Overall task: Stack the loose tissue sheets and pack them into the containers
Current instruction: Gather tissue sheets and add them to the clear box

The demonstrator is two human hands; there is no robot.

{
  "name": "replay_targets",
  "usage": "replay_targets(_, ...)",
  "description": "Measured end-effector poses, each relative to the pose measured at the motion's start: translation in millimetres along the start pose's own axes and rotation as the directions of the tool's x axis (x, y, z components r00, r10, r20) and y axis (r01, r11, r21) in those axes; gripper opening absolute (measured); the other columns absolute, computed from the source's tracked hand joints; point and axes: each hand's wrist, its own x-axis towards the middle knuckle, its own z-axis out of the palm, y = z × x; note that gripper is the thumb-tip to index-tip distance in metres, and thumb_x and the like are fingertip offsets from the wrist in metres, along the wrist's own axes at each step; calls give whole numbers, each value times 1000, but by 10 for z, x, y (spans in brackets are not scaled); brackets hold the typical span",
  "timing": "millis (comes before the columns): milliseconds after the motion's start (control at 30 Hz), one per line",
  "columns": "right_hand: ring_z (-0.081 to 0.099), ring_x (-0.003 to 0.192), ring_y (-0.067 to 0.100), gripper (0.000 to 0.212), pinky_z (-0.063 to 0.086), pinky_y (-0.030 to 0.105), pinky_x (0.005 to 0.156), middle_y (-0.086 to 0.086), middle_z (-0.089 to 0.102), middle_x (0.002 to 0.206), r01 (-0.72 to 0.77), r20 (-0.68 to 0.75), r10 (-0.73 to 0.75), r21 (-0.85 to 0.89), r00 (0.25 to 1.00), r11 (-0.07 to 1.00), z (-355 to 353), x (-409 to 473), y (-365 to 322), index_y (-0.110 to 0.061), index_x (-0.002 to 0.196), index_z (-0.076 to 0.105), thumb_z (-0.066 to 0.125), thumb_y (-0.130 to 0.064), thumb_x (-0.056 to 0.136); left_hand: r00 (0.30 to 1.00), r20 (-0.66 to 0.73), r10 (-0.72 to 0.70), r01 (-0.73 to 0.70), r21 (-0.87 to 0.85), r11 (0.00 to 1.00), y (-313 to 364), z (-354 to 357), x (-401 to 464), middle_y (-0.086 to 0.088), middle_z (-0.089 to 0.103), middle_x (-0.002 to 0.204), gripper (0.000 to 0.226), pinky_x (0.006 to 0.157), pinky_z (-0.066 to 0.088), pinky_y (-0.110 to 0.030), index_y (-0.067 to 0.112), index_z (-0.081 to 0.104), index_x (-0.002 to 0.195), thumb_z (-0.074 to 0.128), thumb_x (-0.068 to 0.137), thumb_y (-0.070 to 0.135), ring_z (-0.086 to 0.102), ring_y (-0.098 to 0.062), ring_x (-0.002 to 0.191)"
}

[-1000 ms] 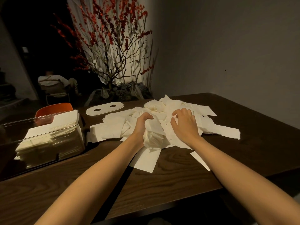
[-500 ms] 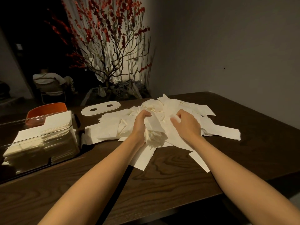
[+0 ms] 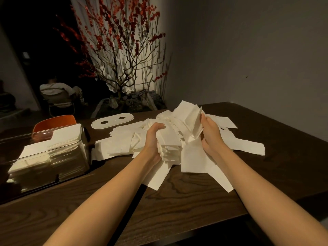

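Since a second ago the right hand (image 3: pixel 209 132) has come off the pile, where it lay flat, and now stands raised with a sheaf of white tissue sheets (image 3: pixel 190 119) gripped between thumb and fingers, one sheet drooping beneath it. Both bare forearms reach in from the near edge across the dark wood-grain table (image 3: pixel 177 206). At their ends, the left hand (image 3: pixel 153 137) is curled round a thick squared stack of white tissue sheets (image 3: pixel 170 144), thumb on top, as it was before. The two hands are apart, each closed on its own bundle, with the stack between them.

Under and around them spreads the loose heap of white tissue sheets (image 3: pixel 124 141), single sheets fanning toward the near edge and out to the right. It lies between the hands and the far side of the table.

To the left, well apart from the hands, stands a clear rectangular plastic container (image 3: pixel 46 157) holding layered white tissues. Just behind it shows an orange rounded chair back (image 3: pixel 55 121). Past the heap lies a flat white oval lid with two dark holes (image 3: pixel 112 120). Beyond the table edge rises a bare-branched tree with red blossoms (image 3: pixel 120 50) against a pale curtain, and a seated person (image 3: pixel 56 91) is dimly visible in the dark room at far left.
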Motion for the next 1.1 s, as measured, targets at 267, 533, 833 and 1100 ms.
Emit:
replay_targets(267,61,94,24,18,53,40,69,5,64,105,-267,118,241,327,963,907,94,-79,-77,-22,115,57,50,-26,99,999,21,-32,32,8,999,-41,14,-10,-14,58,86,27,64,46,-34,5,52,110,47,89,22,56,-24,73)
replay_targets(533,60,93,30,21,50,50,73,13,64,107,-394,197,342,508,919,766,284,-107,-181,-16,117,58,48,-22,100,994,76,-76,71,66,995,-39,11,-11,-15,60,90,28,65,50,-34,5,58,109,47,89,22,58,-26,77)
replay_targets(833,59,103,34,26,44,56,97,14,64,113,-433,118,431,462,895,774,523,-59,-47,-14,122,57,53,-20,97,986,-169,-6,13,39,999,-69,27,117,-6,57,77,28,60,51,-28,4,56,108,47,98,28,55,-16,66)
replay_targets(1100,56,113,36,36,43,54,100,16,58,127,-395,22,423,402,906,826,536,-78,25,-10,134,49,49,-13,99,996,83,-15,28,-155,987,-144,-101,226,-15,58,133,95,102,45,-52,18,44,142,66,66,71,59,-35,118)
